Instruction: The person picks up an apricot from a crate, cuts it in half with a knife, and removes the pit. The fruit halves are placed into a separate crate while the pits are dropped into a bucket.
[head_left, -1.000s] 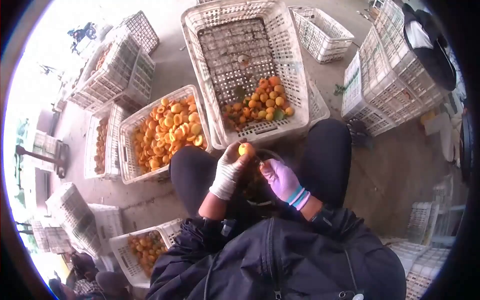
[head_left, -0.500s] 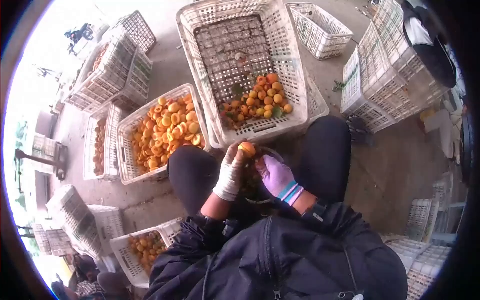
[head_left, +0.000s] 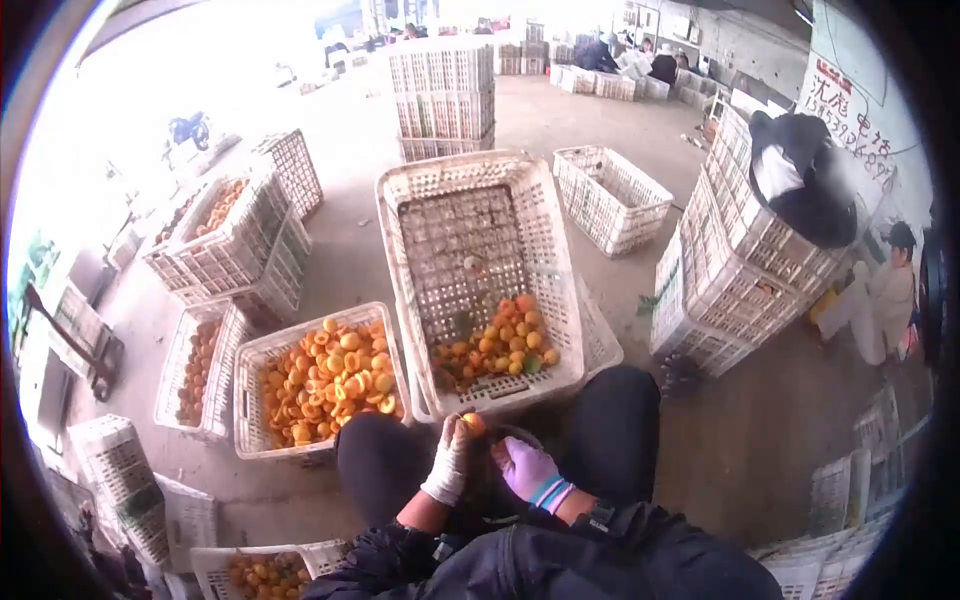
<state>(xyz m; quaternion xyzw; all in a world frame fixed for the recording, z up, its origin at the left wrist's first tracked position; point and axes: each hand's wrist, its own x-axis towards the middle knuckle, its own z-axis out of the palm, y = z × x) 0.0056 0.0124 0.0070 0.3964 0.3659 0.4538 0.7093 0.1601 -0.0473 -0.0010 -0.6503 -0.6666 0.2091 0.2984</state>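
Observation:
My left hand (head_left: 447, 465), in a white glove, is closed round an orange apricot (head_left: 473, 424) that shows at its fingertips. Close beside it, my right hand (head_left: 532, 471) in a purple glove has its fingers curled together. What those fingers hold, if anything, is hidden. Both hands are between my knees, above a round container (head_left: 522, 434) whose dark rim partly shows. Just beyond them a tilted white crate (head_left: 568, 300) has whole apricots (head_left: 517, 335) gathered at its near end. To the left, another crate (head_left: 243, 400) is full of apricot halves (head_left: 325, 375).
A narrower crate of fruit (head_left: 197, 372) stands farther left, with stacked crates (head_left: 225, 250) behind it. On the right rises a tall crate stack (head_left: 735, 260) topped by dark cloth (head_left: 805, 190). A person (head_left: 890, 290) sits beyond it. At lower left is a crate of apricots (head_left: 268, 575).
My view has tilted upward, so the crates and my hands appear lower and more of the far room shows. The left hand still holds the apricot, with the right hand close by.

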